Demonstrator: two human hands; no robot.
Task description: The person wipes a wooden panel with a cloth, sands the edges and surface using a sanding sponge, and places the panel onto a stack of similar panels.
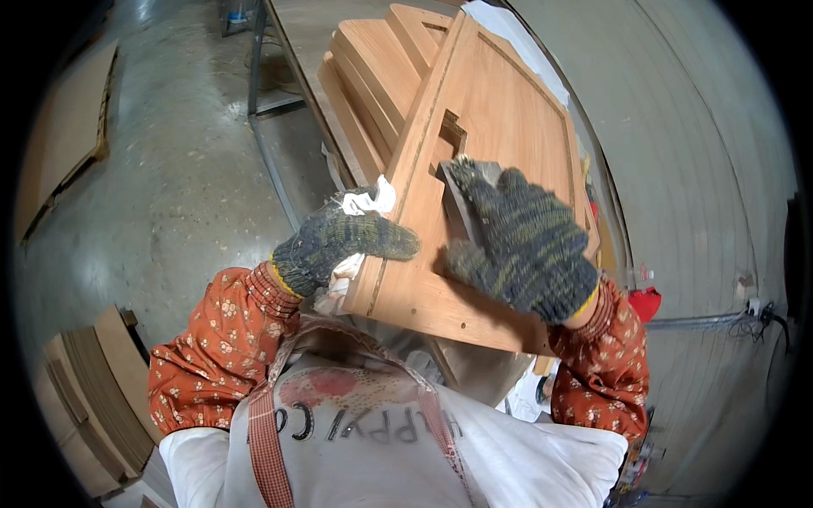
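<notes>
A light-brown wooden panel (512,110) lies tilted before me, with a groove along its left edge and a notched cutout (452,134) near that edge. My left hand (343,241), in a dark knitted glove, grips the panel's left edge, thumb on top and fingers mostly hidden. A crumpled white cloth (373,200) is bunched at that hand. On the panel's face, my right hand (529,245), gloved alike, is closed round a dark grey flat block (457,203) just below the cutout. The glove covers much of the block, so its exact kind cannot be made out.
Several more wooden panels (364,76) are stacked beyond the left edge, on a metal-framed stand (269,169). Flat brown boards (80,415) stand at the lower left; another board (72,127) lies farther off. A red object (645,303) and cables (762,317) are at the right.
</notes>
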